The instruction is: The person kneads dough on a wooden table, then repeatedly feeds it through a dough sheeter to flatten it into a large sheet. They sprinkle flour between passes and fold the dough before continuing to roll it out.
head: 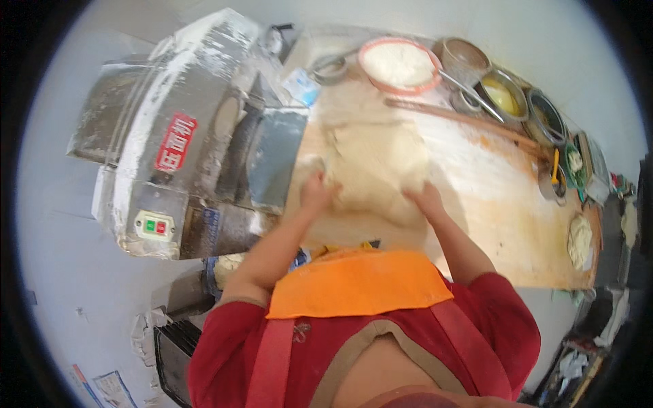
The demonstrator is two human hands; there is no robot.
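Observation:
A wide, pale sheet of dough (380, 163) lies on the floured wooden worktop (502, 214) in front of me, its near edge thick and uneven. My left hand (317, 194) grips its left side close to the near corner. On the opposite side, my right hand (424, 201) has hold of the right edge, fingers over the dough. Motion blurs both hands and the dough, so the exact finger positions are unclear.
A flour-dusted dough sheeter (204, 122) stands at left, its blue-grey plate (278, 158) beside the worktop. A long rolling pin (464, 122) lies beyond the dough. Behind it are a pink-rimmed flour basin (400, 64) and a pot of yellow liquid (502, 97). More dough (580, 240) rests far right.

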